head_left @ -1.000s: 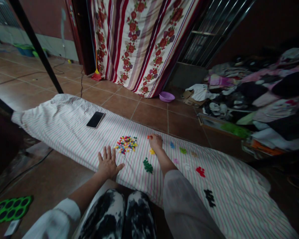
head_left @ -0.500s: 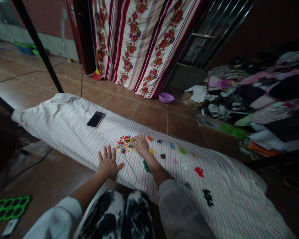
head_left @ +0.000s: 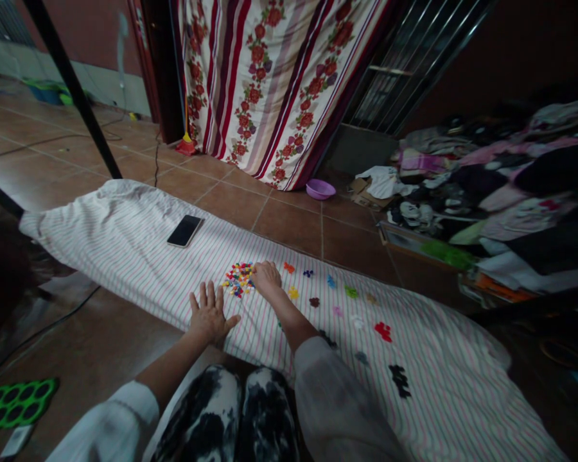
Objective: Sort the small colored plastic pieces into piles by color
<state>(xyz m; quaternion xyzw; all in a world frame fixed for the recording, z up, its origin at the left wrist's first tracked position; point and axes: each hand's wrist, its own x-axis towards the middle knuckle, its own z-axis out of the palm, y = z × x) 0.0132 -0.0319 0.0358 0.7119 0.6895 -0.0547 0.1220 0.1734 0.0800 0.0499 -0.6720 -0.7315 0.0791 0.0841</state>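
White cloth (head_left: 101, 218), left hand (head_left: 210, 317) splayed, right hand (head_left: 268, 278) curled beside pieces (head_left: 239, 278)

A long striped cloth (head_left: 125, 239) bears a phone (head_left: 185, 231) at left, a mixed heap of small coloured pieces (head_left: 239, 280) in the middle, and, right of that, single-colour clusters (head_left: 383, 332), with orange pieces (head_left: 289, 267) on the far side and black pieces (head_left: 399, 381) nearer.

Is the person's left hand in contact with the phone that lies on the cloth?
Apart: the head view plainly shows striped cloth between the left hand and the phone.
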